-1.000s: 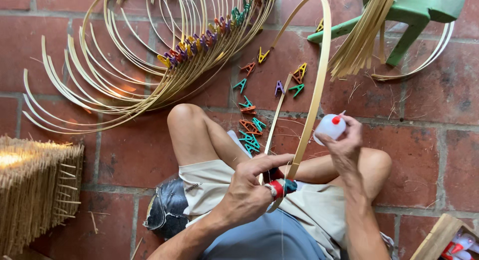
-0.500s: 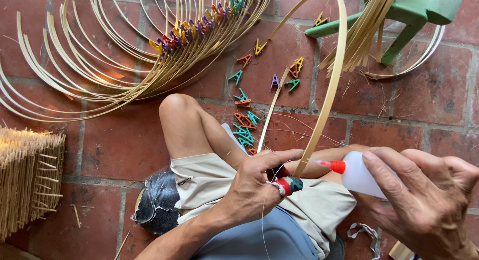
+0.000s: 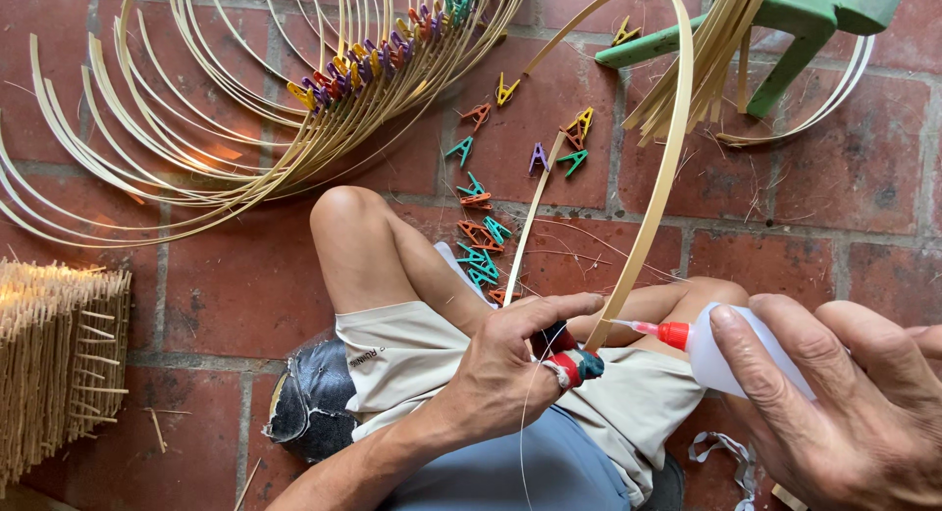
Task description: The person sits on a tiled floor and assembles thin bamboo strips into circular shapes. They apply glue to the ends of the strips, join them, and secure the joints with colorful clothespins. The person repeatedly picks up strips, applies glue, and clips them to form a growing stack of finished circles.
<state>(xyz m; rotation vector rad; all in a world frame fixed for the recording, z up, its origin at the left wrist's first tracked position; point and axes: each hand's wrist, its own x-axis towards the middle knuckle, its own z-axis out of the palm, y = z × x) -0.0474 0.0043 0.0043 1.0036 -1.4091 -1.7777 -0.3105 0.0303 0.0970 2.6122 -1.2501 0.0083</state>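
Observation:
My left hand (image 3: 510,369) pinches the crossed ends of a long bamboo strip (image 3: 667,168) that loops up and away from my lap. Its thumb and a taped fingertip press the joint. My right hand (image 3: 844,393) grips a small white squeeze bottle (image 3: 731,359) with a red nozzle. The nozzle tip touches the strip right beside the pinched joint. I sit cross-legged on a red brick floor (image 3: 235,285), knee raised at centre.
Several coloured clothespins (image 3: 481,246) lie scattered on the bricks ahead of my knee. A fan of clipped bamboo hoops (image 3: 294,109) fills the upper left. A green plastic stool (image 3: 805,21) with loose strips stands upper right. A woven bamboo piece (image 3: 54,364) sits at left.
My right hand brought the squeeze bottle from beyond my knee down to the joint; its nozzle now touches the strip. My left hand kept its pinch.

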